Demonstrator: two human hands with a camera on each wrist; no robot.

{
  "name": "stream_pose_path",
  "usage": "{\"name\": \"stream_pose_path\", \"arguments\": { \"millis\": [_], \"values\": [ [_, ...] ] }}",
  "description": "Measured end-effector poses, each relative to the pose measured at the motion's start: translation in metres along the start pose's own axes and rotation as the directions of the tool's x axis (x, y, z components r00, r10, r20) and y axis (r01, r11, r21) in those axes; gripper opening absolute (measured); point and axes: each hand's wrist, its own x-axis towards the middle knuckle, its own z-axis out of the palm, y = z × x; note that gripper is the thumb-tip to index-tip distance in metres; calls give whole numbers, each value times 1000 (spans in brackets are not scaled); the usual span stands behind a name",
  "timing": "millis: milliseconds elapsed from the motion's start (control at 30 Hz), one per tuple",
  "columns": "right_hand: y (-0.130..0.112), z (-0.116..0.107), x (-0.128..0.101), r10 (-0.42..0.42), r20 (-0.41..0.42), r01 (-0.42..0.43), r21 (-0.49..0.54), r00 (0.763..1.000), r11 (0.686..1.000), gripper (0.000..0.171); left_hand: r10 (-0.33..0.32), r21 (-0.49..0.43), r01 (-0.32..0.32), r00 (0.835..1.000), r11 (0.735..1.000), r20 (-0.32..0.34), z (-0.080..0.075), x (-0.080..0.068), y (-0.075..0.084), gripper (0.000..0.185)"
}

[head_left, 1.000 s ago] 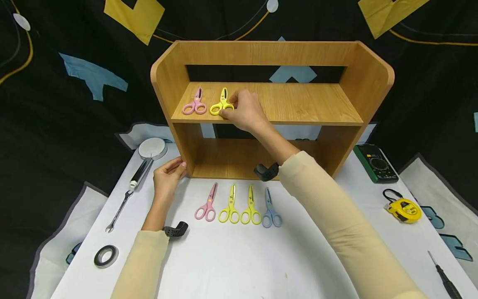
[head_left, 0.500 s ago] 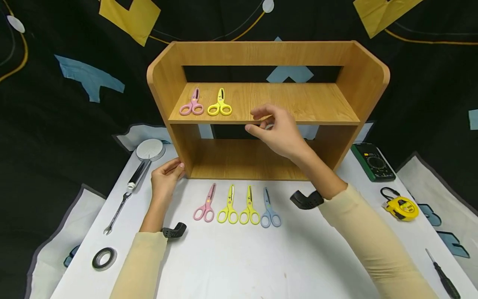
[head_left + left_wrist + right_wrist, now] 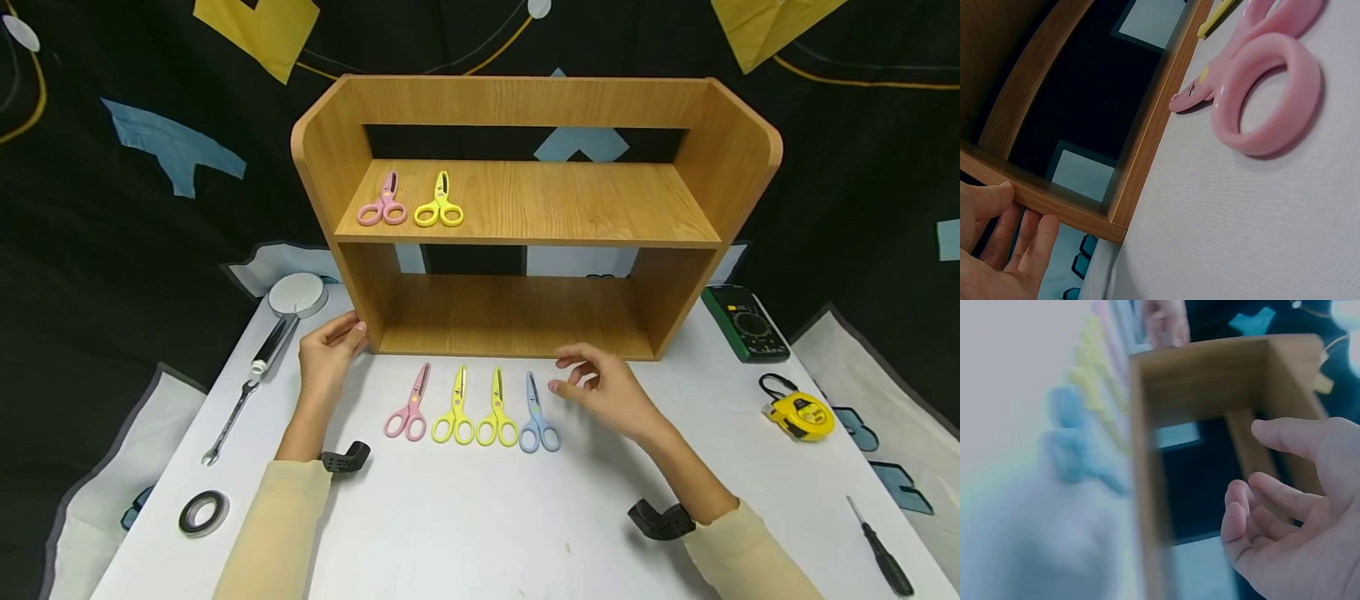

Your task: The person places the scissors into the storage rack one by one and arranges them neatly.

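Right hand (image 3: pixel 607 392) hovers empty, fingers loose, just beside the blue scissors (image 3: pixel 538 417) ending the row on the table (image 3: pixel 480 517), while the left hand (image 3: pixel 330 354) lies flat-fingered against the shelf (image 3: pixel 525 208) corner, likely steadying it.

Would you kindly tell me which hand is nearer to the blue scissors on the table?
The right hand, empty, hovers just right of the blue scissors. The left hand rests against the shelf's lower left corner, beyond the pink scissors.

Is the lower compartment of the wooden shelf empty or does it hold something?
Empty. The head view shows bare wood across the lower compartment; the pink scissors and yellow scissors lie on the upper shelf.
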Motion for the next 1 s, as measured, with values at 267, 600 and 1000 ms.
{"name": "stream_pose_path", "arguments": {
  "millis": [267, 600, 1000],
  "values": [
    [44, 34, -24, 105, 79, -103, -36, 991, 994, 55, 20, -2, -20, 1000, 1000, -5, -2, 3, -4, 38],
    [53, 51, -31, 165, 64, -156, -124, 984, 980, 56, 24, 6, -24, 1000, 1000, 1, 0, 2, -6, 38],
    [44, 48, -31, 187, 18, -184, -98, 982, 978, 33, 38, 18, -38, 999, 999, -4, -1, 2, -6, 37]
  ]
}}
